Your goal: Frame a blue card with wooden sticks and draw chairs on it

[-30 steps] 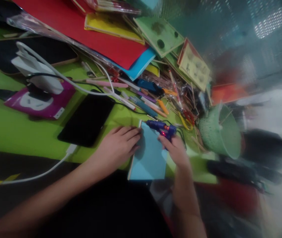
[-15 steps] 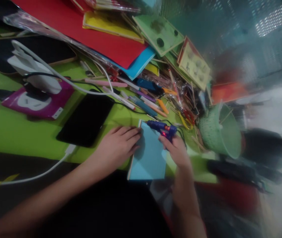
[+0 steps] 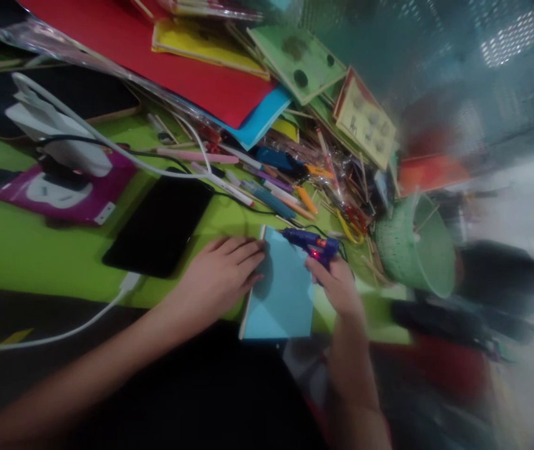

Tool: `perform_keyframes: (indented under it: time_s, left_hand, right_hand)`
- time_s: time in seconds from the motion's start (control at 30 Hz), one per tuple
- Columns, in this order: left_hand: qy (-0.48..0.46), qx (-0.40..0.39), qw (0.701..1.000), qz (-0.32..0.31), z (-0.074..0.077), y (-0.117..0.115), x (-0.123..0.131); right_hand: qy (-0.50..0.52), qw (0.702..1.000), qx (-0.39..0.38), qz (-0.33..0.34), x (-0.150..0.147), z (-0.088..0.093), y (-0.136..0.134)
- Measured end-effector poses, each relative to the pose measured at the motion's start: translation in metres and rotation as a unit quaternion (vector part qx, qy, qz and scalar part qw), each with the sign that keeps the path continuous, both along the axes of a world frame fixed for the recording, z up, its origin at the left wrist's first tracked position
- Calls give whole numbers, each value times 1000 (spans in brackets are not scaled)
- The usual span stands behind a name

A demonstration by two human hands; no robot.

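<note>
A light blue card (image 3: 282, 294) lies on the green table (image 3: 27, 250) at its near edge. My left hand (image 3: 222, 275) rests flat on the card's left edge, fingers stretched out. My right hand (image 3: 337, 284) is wrapped round the grip of a blue glue gun (image 3: 311, 242) with a red light on it. The gun's nozzle points left over the card's top right corner.
A black tablet (image 3: 159, 228) lies left of my hand, with a white cable (image 3: 107, 306) plugged in. Pens, sticks and scissors (image 3: 295, 187) pile up behind the card, under red, blue and yellow paper sheets (image 3: 192, 69). A green basket (image 3: 414, 247) stands on the right.
The view has drifted slightly. Both hands stay nearly where they were; the glue gun has shifted a little to the right.
</note>
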State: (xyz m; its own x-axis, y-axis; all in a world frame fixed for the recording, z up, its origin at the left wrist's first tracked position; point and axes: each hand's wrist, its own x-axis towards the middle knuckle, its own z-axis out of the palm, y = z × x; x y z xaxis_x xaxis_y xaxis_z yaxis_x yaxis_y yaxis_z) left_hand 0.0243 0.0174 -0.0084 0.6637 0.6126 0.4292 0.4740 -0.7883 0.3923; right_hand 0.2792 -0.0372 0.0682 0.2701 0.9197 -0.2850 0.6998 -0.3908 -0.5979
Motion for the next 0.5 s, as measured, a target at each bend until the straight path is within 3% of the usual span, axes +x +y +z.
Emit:
perform_keyframes:
  time_s: [0.5]
  left_hand:
    - [2,-23,1000,-4,0,0,-1]
  right_hand:
    - [-24,999,7,24,-1,0,3]
